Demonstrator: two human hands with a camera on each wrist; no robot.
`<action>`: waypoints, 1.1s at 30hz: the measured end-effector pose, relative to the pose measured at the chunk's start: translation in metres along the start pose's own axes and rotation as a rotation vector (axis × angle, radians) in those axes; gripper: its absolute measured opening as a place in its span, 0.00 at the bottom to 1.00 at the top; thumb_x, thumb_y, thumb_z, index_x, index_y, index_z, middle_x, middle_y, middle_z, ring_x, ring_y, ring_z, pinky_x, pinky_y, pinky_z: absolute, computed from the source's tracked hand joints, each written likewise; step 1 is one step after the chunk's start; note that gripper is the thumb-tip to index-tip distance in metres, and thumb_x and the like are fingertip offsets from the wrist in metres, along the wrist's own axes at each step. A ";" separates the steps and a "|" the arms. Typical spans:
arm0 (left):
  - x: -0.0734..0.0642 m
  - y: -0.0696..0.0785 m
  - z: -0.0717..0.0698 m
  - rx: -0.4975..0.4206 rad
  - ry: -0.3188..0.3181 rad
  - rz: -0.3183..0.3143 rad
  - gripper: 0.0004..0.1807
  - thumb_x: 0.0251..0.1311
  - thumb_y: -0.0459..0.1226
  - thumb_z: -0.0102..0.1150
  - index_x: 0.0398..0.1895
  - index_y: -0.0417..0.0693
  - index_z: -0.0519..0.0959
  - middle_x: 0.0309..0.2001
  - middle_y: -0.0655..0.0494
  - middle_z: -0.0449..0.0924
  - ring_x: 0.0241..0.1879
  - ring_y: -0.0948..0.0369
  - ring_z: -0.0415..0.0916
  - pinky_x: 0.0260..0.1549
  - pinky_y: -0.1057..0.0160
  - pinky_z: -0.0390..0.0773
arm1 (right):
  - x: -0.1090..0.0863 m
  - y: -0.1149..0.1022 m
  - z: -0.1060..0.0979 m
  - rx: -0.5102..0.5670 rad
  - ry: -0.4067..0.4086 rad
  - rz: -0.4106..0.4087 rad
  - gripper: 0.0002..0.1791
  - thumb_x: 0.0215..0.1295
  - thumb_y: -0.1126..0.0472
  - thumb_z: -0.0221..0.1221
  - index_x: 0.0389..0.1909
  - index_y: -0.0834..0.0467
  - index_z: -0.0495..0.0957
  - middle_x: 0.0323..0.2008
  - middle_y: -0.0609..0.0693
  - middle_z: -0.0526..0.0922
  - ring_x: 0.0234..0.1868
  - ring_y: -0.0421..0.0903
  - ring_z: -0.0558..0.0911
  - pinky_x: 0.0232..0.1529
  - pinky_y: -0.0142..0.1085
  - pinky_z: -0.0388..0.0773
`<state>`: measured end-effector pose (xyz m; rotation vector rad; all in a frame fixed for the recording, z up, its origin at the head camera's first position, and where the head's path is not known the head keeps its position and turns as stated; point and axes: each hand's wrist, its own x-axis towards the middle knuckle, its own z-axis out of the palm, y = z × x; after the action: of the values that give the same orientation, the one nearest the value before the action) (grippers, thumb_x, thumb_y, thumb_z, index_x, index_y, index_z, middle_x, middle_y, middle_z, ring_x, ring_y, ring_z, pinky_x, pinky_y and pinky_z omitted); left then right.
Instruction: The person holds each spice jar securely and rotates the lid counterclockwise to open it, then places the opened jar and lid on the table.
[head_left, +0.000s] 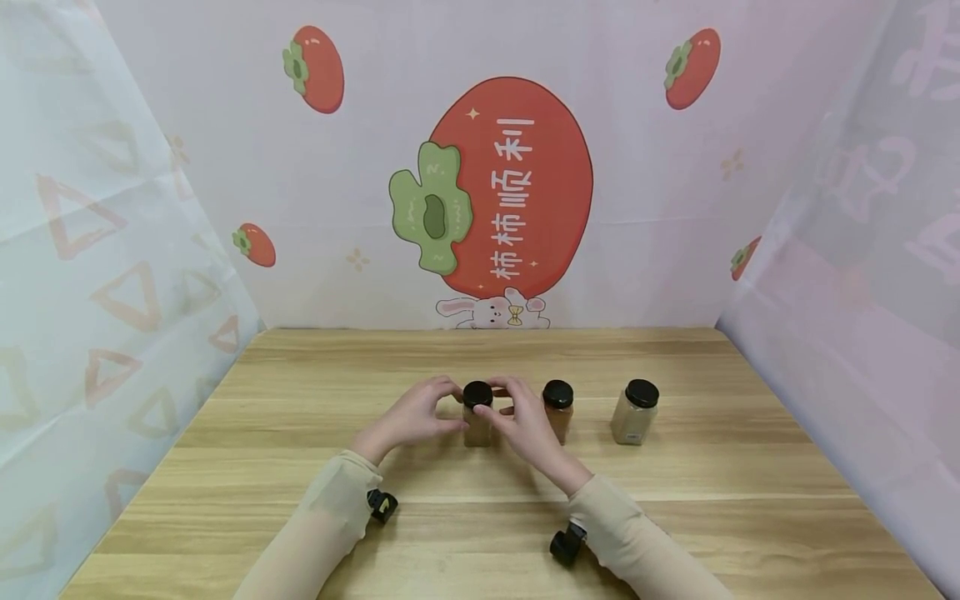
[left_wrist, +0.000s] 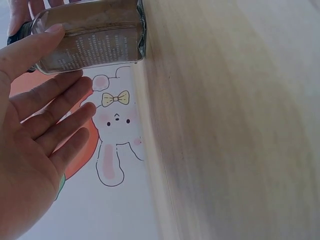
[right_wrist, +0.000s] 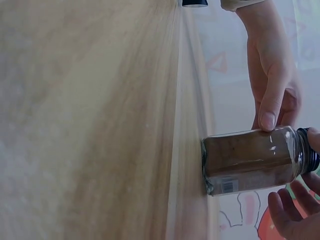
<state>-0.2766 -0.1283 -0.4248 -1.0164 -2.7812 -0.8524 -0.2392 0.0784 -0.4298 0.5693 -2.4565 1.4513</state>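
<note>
A square glass jar of brown powder (head_left: 477,432) with a black lid (head_left: 477,393) stands upright on the table between both hands. My right hand (head_left: 528,425) pinches the lid, thumb in front and fingers behind. On the jar's other side, my left hand (head_left: 412,415) has its thumb against the glass. Its other fingers extend loosely beside the jar in the left wrist view, not wrapped round it. Printed text shows on the jar (left_wrist: 95,47) there. A barcode label is on the jar (right_wrist: 250,157) in the right wrist view.
A second black-lidded jar (head_left: 558,408) with orange-brown powder stands just right of my right hand. Farther right is a jar of paler powder (head_left: 634,412). The wooden table (head_left: 262,467) ends at a printed cloth backdrop (head_left: 360,167), with cloth on both sides.
</note>
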 end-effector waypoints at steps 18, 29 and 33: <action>0.000 0.001 -0.001 0.010 0.000 -0.003 0.21 0.50 0.46 0.70 0.45 0.47 0.80 0.45 0.56 0.80 0.50 0.51 0.77 0.54 0.54 0.74 | 0.007 0.003 -0.018 -0.050 -0.217 -0.057 0.21 0.68 0.56 0.55 0.61 0.54 0.70 0.59 0.54 0.70 0.58 0.48 0.72 0.51 0.40 0.79; -0.001 0.001 0.000 0.038 0.012 0.013 0.21 0.50 0.46 0.70 0.45 0.47 0.80 0.44 0.57 0.80 0.49 0.56 0.77 0.54 0.55 0.75 | 0.010 0.009 -0.022 -0.059 -0.304 -0.105 0.22 0.71 0.57 0.51 0.64 0.56 0.67 0.60 0.55 0.69 0.58 0.48 0.72 0.52 0.39 0.77; -0.001 0.001 0.000 0.045 0.017 0.011 0.21 0.49 0.46 0.70 0.45 0.47 0.80 0.44 0.57 0.79 0.49 0.57 0.77 0.54 0.56 0.75 | 0.010 0.010 -0.023 -0.060 -0.311 -0.105 0.23 0.72 0.57 0.50 0.66 0.56 0.65 0.61 0.56 0.68 0.60 0.49 0.72 0.53 0.41 0.77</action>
<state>-0.2755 -0.1278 -0.4249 -1.0120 -2.7648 -0.7901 -0.2527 0.1005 -0.4226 0.9593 -2.6419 1.3300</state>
